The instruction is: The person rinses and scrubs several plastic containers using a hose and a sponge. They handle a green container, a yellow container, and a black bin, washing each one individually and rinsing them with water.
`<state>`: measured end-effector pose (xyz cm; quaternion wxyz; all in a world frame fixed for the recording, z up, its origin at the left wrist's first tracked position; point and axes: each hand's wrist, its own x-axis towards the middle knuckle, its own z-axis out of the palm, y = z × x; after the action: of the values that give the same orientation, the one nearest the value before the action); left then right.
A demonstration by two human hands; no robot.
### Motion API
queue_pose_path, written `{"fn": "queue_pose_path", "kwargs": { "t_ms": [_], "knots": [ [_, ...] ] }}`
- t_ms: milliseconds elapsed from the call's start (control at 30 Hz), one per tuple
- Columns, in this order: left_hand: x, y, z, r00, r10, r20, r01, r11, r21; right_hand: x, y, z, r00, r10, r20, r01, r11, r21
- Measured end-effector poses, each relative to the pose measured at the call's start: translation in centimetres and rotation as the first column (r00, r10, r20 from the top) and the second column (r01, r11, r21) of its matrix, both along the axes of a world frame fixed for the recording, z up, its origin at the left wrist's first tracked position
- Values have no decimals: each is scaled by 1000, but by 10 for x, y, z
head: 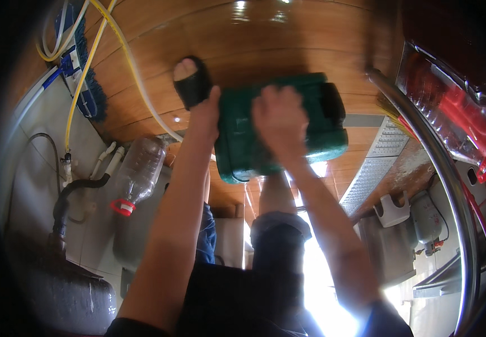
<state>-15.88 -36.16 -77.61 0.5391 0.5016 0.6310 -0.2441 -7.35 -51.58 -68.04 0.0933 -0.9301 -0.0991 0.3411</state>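
A dark green plastic case or bin (236, 130) with rounded corners is before me above the tiled floor, its right end bearing a black part. My left hand (209, 113) holds its left edge, with the thumb lying along the side and the other fingers mostly hidden. Across the middle of its upper face lies my right hand (280, 116), fingers curled and blurred. Whether that hand grips a handle or only presses on the surface cannot be made out. My foot in a black slide sandal (193, 86) stands just beyond the left hand.
A yellow-and-clear hose (135, 69) crosses the floor at left, near a blue mop (85, 84). A clear plastic jug (141, 166) with a red cap hangs or leans below. To the right are a metal drain grate (369, 179), a curved steel rail (445, 160) and red plastic items (470, 113).
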Motion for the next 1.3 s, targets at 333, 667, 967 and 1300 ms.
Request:
{"fn": "queue_pose_path", "kwargs": {
  "t_ms": [333,667,967,1300],
  "knots": [
    [17,42,-63,984,111,-141,-134,976,-169,-25,-75,-1,881,99,462,-187,971,150],
    [46,24,35,965,264,4,-256,941,-223,-39,39,-8,916,-70,394,-16,977,210],
    [74,17,34,986,36,-163,-50,996,-80,-73,-101,-36,906,-28,423,-201,850,487],
    [45,34,3,986,115,-117,-134,976,-173,-43,-34,-38,704,-526,477,337,839,428]
  ]
}}
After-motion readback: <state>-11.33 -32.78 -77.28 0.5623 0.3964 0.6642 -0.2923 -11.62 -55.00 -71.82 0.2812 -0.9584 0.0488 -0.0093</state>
